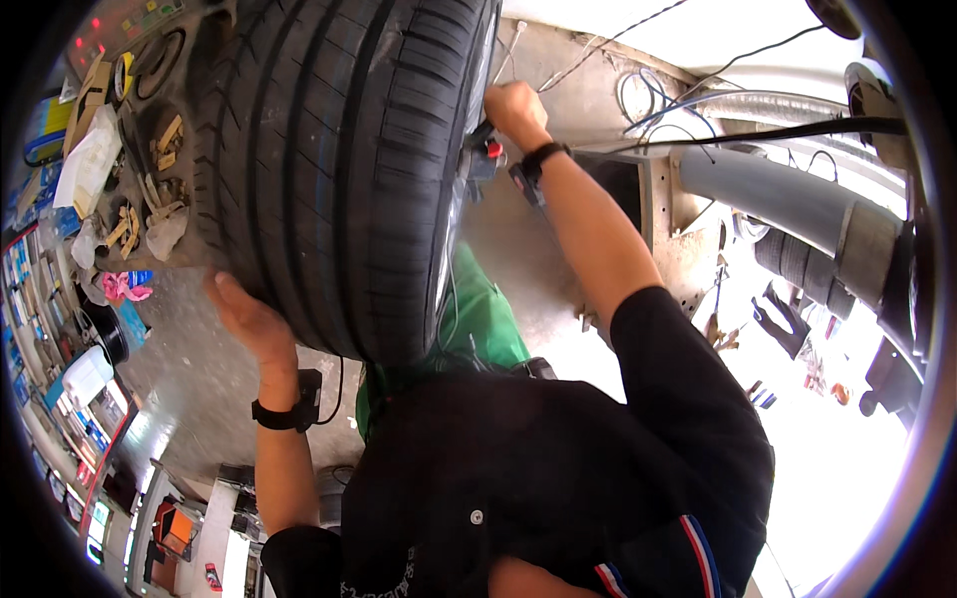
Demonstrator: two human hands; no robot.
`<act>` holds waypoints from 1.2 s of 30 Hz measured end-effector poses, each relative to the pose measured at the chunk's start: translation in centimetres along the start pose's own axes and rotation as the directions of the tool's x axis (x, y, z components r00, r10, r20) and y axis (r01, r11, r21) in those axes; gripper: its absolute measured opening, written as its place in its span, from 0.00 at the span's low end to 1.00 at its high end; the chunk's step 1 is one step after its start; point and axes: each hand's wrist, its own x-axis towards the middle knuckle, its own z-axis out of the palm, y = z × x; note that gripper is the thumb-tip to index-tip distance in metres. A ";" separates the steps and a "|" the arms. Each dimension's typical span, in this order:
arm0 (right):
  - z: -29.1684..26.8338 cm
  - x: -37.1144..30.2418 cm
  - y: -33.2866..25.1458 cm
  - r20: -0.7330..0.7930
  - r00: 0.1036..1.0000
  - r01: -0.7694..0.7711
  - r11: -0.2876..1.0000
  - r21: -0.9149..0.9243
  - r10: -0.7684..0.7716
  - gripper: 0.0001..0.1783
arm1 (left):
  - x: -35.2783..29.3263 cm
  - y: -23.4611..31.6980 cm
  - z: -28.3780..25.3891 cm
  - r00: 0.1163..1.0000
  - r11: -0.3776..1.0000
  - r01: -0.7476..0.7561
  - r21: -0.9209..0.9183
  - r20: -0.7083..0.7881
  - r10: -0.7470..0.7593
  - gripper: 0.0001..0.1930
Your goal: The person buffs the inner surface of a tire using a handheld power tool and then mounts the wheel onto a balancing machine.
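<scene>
A big black tyre (329,169) on a wheel stands upright in front of me, its grooved tread filling the upper middle. My left hand (251,317) rests at the tread's lower left edge with the fingers stretched out; some fingertips are out of sight against the rubber. On the wheel's right side, my right hand (516,112) is closed round a dark-handled tool with a red part (493,150). Most of that handle is hidden by the fist, so its exact kind cannot be told. A thin cable hangs below it along the wheel's face.
Left of the tyre, a machine tray (179,254) carries wheel weights, a tape roll (123,76) and white paper (88,164). Shelves of goods and a white jug (90,377) stand farther left. To the right are a grey pipe (763,194), loose cables and stacked tyres (797,267).
</scene>
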 end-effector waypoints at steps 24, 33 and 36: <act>6.0 -13.6 11.5 0.193 0.877 0.256 0.768 0.587 -0.440 0.13 | 0.9 1.2 0.3 0.998 0.998 -0.054 0.017 0.022 0.054 0.24; 5.1 -12.2 8.2 0.313 0.946 -0.261 0.777 0.574 0.086 0.16 | 0.3 1.3 0.8 0.999 0.989 -0.031 -0.145 0.028 0.035 0.22; 4.7 -12.2 7.5 0.337 0.942 -0.244 0.697 0.675 0.003 0.15 | 0.0 1.5 0.3 1.000 0.993 -0.017 -0.113 0.015 0.019 0.23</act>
